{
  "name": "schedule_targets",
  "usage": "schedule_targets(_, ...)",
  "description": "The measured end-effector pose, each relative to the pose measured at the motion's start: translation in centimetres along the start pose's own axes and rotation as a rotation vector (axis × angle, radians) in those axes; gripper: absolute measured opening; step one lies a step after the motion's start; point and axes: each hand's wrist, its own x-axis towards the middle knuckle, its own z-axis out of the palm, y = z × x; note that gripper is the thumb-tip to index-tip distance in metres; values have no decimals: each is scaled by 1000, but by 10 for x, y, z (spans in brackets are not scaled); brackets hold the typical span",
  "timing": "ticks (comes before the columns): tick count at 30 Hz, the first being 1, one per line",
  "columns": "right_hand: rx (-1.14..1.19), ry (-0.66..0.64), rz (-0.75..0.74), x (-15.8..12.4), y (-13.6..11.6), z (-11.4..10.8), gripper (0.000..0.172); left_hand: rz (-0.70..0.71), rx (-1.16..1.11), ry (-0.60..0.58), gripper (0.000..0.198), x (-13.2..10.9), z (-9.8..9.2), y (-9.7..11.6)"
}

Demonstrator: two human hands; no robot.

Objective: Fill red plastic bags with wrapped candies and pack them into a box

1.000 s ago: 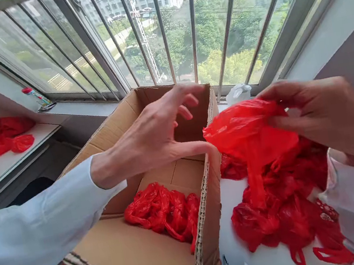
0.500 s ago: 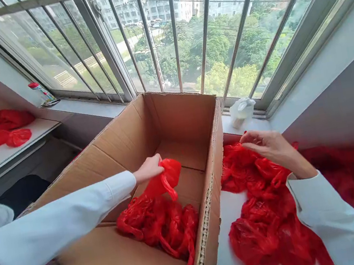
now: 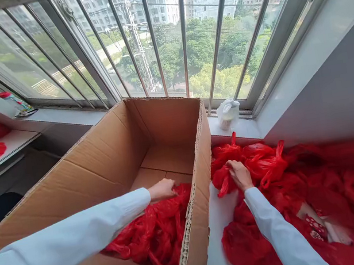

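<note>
- The box (image 3: 101,162) holds a pile (image 3: 153,237) of red bags.
- The left hand (image 3: 163,189) rests on the pile's far edge; I cannot tell whether it grips.
- The right hand (image 3: 240,175) is clenched on a bag (image 3: 222,178) atop the heap (image 3: 323,190) on the table (image 3: 222,250), just right of the box.
- A white bag (image 3: 227,113) stands on the sill (image 3: 247,129).

The left hand (image 3: 162,190) lies inside the open cardboard box (image 3: 101,162), fingers on the crumpled red bags (image 3: 153,235) piled there. Just beside the box, the right hand (image 3: 240,175) clutches into a heap of red bags (image 3: 306,183) spread across the white desk (image 3: 221,251).
</note>
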Motion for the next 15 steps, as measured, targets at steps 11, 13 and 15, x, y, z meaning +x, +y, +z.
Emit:
schedule_targets(11, 304, 525, -534, -11, -133, -228, 19, 832, 167, 591, 65, -29, -110, 139)
schedule_targets(13, 494, 473, -657, -6, -152, -240, 18, 786, 185, 659, 32, -28, -121, 140)
schedule_targets(15, 640, 389, -678, 7, -143, -237, 29, 677, 195, 705, 18, -28, -135, 121)
